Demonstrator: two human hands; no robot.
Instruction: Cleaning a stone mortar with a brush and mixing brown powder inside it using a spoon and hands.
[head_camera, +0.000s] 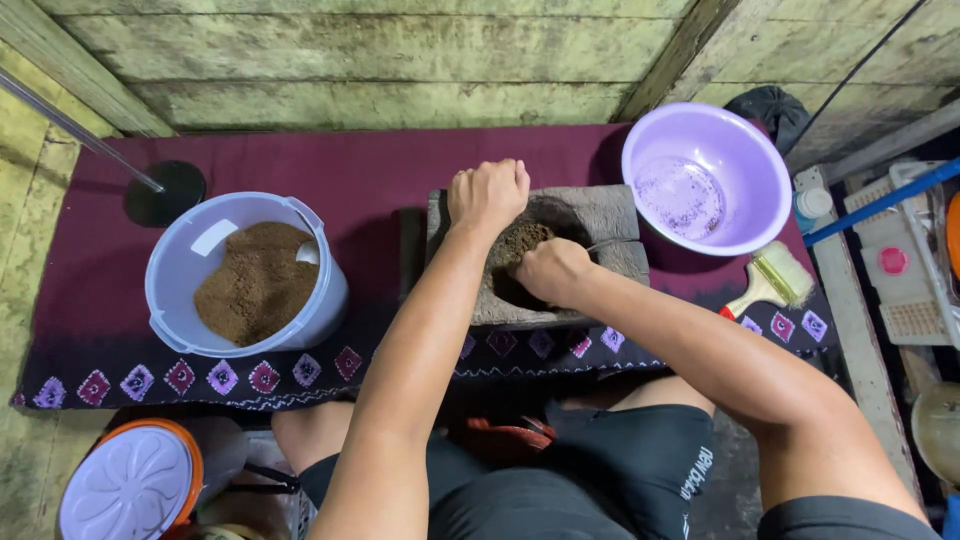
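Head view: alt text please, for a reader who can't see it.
Both hands work brown powder in a stone mortar on a maroon cloth: left hand fisted, right hand pressing. A pale tub of brown powder sits left, a purple bowl right.

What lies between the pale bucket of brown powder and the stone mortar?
Only bare maroon cloth between the bucket and the stone mortar; the left forearm crosses above it, head view.

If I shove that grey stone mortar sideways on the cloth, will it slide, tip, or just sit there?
The stone mortar looks thick, blocky and low, so probably heavy and unlikely to tip. Its rough surface on the maroon cloth would likely grip or drag the fabric rather than slide. Both the left hand and right hand press into it.
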